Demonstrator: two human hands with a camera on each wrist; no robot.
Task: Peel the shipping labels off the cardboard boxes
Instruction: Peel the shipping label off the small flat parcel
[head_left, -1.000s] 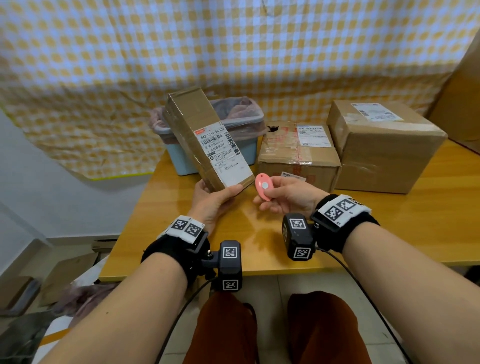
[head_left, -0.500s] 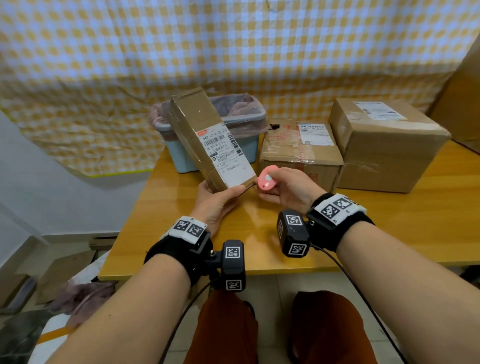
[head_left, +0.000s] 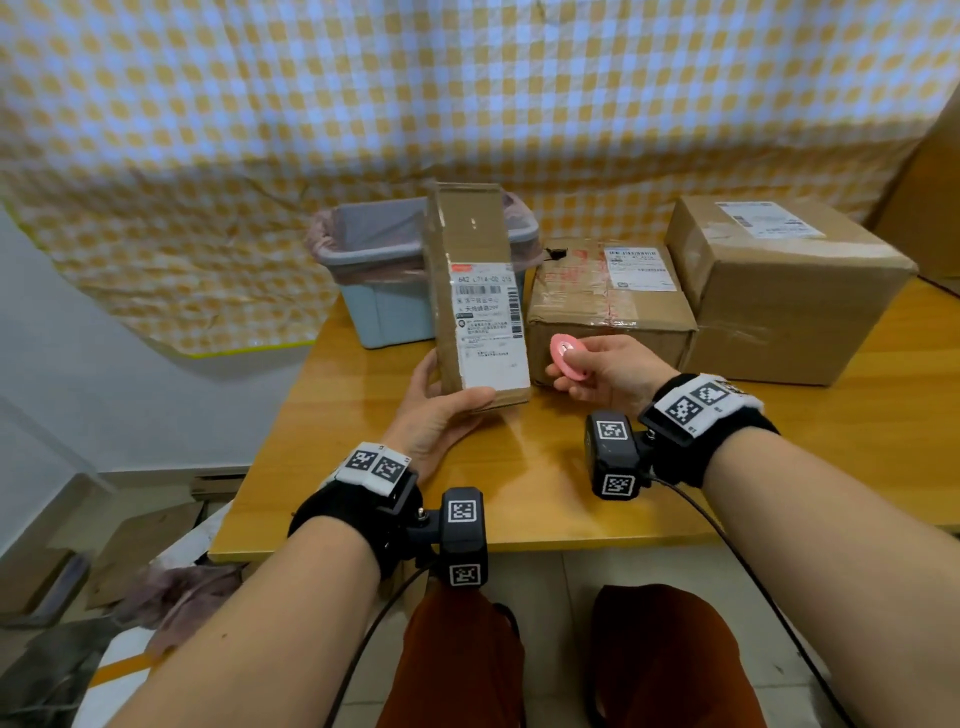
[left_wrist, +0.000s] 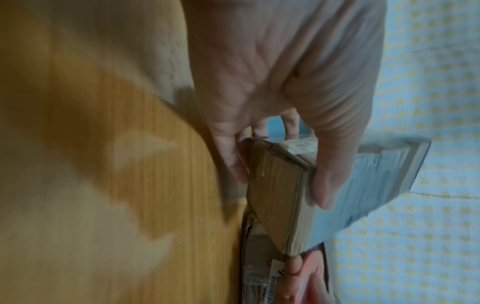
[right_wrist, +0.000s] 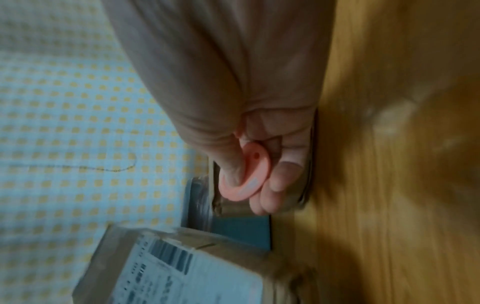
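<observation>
Gripping the lower end of the narrow box (head_left: 475, 291), the left hand (head_left: 434, 415) had its thumb pressed on the labelled face and its fingers curled behind, holding the box upright just above the bench (head_left: 363, 467). Beside it the right hand (head_left: 608, 371) pinched a small pink oval tool (head_left: 567, 356) between thumb and fingers, close to the label's right edge. The box looked light and stiff — held easily from one end. Its shipping label (head_left: 488, 325) seemed thin and likely to tear, so a corner was probably the place to start. Farther back sat two larger boxes (head_left: 608, 306) (head_left: 789, 291), labels on top, and a lined bin (head_left: 379, 275).
</observation>
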